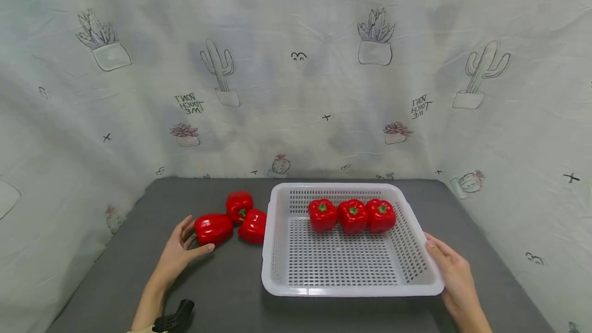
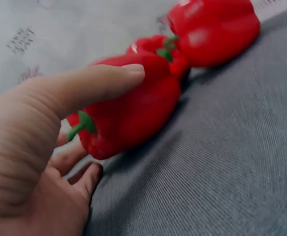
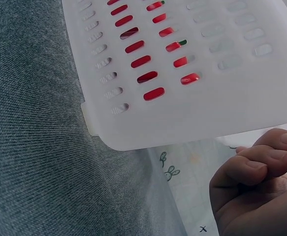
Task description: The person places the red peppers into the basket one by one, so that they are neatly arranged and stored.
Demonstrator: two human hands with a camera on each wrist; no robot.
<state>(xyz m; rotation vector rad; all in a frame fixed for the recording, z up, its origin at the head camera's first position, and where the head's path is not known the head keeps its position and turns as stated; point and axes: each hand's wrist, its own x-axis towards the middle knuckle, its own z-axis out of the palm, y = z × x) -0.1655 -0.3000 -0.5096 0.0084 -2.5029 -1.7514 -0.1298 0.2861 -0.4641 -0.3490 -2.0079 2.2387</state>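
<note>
My left hand (image 1: 178, 248) is at a red bell pepper (image 1: 214, 228) lying on its side, thumb and fingers spread around its stem end. In the left wrist view the straight thumb (image 2: 109, 81) reaches over that pepper (image 2: 133, 110); whether it touches is hard to tell. Two more red bell peppers, one behind (image 1: 239, 205) and one to the right (image 1: 253, 226), lie close by. With my right hand (image 1: 455, 274) I hold the right rim of a white perforated plastic basket (image 1: 342, 291). Curled fingers (image 3: 254, 169) of that hand show beside the basket's wall (image 3: 192, 123).
Inside the basket, three red bell peppers (image 1: 353, 217) sit in a row toward the back right, green stems showing. A dark grey cloth (image 1: 222, 287) covers the table. Behind it hangs a pale curtain (image 1: 296, 76) with cactus drawings.
</note>
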